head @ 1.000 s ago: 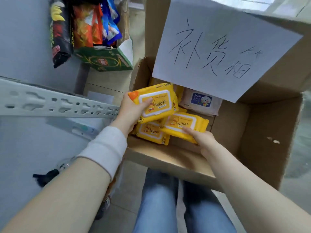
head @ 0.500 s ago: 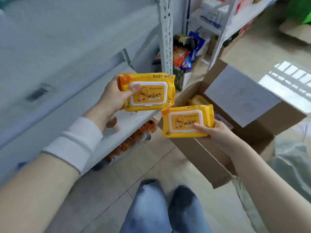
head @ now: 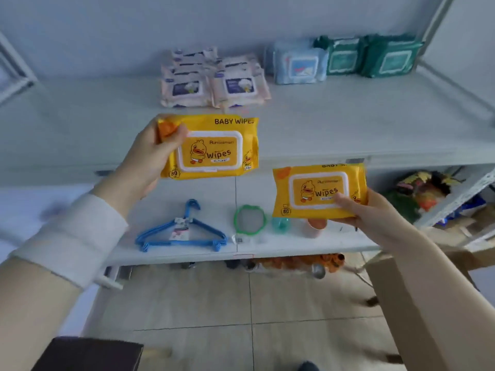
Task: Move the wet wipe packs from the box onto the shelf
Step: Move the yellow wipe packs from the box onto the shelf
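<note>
My left hand [head: 150,159] grips a yellow baby wipes pack [head: 214,148] by its left end, held up in front of the upper shelf [head: 348,124]. My right hand [head: 361,210] holds a second yellow wipes pack [head: 318,191] by its lower right corner, lower and to the right, in front of the shelf's front edge. Both packs face me and hang in the air, apart from each other. A corner of the cardboard box [head: 385,285] shows at the lower right, partly behind my right arm.
At the back of the upper shelf lie pink wipe packs [head: 214,81], a light blue pack [head: 297,65] and green packs [head: 375,57]. The lower shelf [head: 267,245] carries a blue hanger [head: 182,231], a green ring [head: 250,219] and small items. Snack bags [head: 420,194] sit at right.
I have turned from the box to face the shelves. Both hands carried their yellow packs up out of the box and now hold them before the upper shelf.
</note>
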{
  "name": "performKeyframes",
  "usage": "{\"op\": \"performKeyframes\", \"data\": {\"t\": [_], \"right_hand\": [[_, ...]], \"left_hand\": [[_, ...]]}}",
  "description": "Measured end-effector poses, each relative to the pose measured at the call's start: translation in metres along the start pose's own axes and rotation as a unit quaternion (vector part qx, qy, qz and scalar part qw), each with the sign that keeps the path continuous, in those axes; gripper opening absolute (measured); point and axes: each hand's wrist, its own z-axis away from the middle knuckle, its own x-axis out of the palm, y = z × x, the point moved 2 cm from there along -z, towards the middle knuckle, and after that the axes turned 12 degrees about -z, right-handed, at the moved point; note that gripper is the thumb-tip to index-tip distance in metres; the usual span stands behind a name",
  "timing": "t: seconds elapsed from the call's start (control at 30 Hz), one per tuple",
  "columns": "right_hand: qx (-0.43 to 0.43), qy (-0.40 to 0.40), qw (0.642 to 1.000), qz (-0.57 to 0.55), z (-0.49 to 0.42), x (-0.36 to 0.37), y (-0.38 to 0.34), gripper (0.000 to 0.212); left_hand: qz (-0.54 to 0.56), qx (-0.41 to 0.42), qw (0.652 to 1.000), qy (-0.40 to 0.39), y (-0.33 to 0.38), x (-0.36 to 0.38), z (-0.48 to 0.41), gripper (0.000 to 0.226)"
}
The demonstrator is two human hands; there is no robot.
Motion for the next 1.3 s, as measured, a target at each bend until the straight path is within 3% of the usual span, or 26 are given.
{"op": "performKeyframes", "data": {"t": [0.2, 0.37, 0.63, 0.83, 1.0, 1.17, 1.3], "right_hand": [[0.009, -0.076, 0.997, 0.009, -0.06, 0.149, -0.001, 0.035], [0.023, -0.102, 0.995, -0.001, -0.128, 0.23, -0.004, 0.017], [-0.029, -0.145, 0.989, -0.009, -0.26, 0.354, -0.023, 0.02], [-0.074, -0.065, 0.995, 0.022, -0.352, 0.439, -0.022, 0.039], [-0.111, 0.024, 0.992, 0.048, -0.437, 0.484, -0.016, 0.057], [-0.115, 0.095, 0.988, 0.029, -0.518, 0.51, -0.007, 0.041], [-0.152, 0.123, 0.977, 0.085, -0.562, 0.52, -0.018, 0.037]], "left_hand": [[-0.018, -0.056, 0.992, 0.112, -0.073, -0.147, 0.002, 0.007], [0.012, -0.068, 0.99, 0.126, -0.106, -0.202, -0.049, 0.011], [-0.024, -0.107, 0.981, 0.158, -0.15, -0.277, -0.156, 0.006], [-0.039, -0.112, 0.982, 0.15, -0.193, -0.315, -0.259, 0.004], [-0.039, -0.094, 0.991, 0.084, -0.235, -0.341, -0.368, 0.015], [-0.027, -0.059, 0.998, 0.025, -0.273, -0.354, -0.472, 0.007], [-0.058, -0.013, 0.997, 0.059, -0.289, -0.348, -0.529, 0.014]]}}
